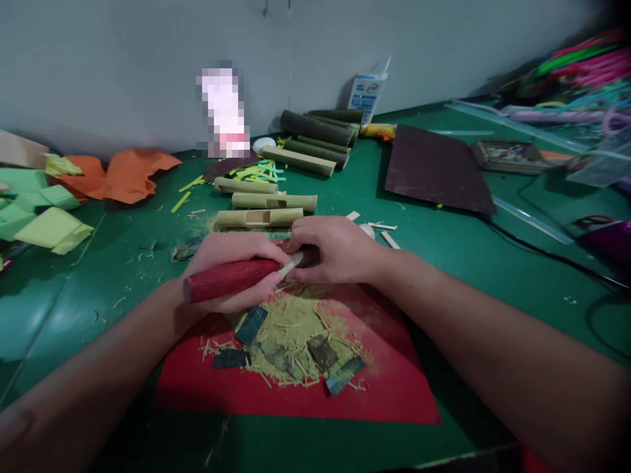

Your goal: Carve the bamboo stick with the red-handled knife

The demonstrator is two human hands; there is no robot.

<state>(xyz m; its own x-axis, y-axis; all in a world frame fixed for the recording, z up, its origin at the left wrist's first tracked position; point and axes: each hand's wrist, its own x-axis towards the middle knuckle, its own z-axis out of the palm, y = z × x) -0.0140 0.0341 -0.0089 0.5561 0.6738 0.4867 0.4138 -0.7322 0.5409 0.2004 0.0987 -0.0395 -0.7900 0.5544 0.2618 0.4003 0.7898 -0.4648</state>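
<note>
My left hand (231, 248) is closed around a tool with a thick, round red handle (234, 279), its butt end towards the left. A narrow pale piece (292, 265) shows between my hands, at the handle's right end; I cannot tell whether it is a blade or bamboo. My right hand (340, 248) is closed at that piece, fingers curled, with a dark brown patch inside the grip that I cannot make out. Below both hands lies a red sheet (394, 387) covered with pale dust and shavings (296, 315). Small dark rectangular pieces (252, 325) are scattered on it.
Just beyond my hands lie notched bamboo tubes (286, 217). Farther back are dark green bamboo lengths (315, 128) and a drink carton (365, 95). A dark brown sheet (438, 171) and a black cable (542, 246) lie right; orange paper (135, 174) lies left.
</note>
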